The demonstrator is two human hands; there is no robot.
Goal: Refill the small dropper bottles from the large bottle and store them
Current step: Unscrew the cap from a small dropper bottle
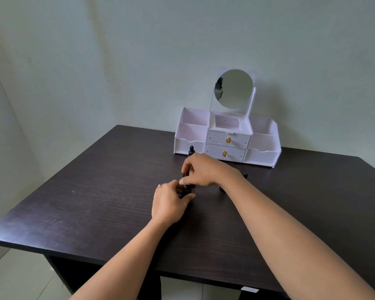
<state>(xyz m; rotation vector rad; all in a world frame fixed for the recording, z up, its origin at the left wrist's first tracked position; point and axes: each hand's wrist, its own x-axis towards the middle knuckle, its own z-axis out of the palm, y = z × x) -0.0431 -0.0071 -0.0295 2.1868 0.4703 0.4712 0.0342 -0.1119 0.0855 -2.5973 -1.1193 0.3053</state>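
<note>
Dropper bottle sitting mid-counter, mostly hidden by both hands. Left hand wrapping round the body, holding it steady; right hand pinching at the top, probably unscrewing. Keeping it upright and twisting gently, guessing that's the trick. Another bottle waiting near the white organizer, one more behind the right wrist.

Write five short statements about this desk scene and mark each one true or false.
1. Both drawers of the white organizer are shut. True.
2. The round mirror lies flat on the table. False: it stands upright on the organizer.
3. Both hands meet at a small dark bottle. True.
4. The left hand rests on a drawer knob. False: it holds the bottle.
5. A dropper bottle stands before the organizer. True.
</note>
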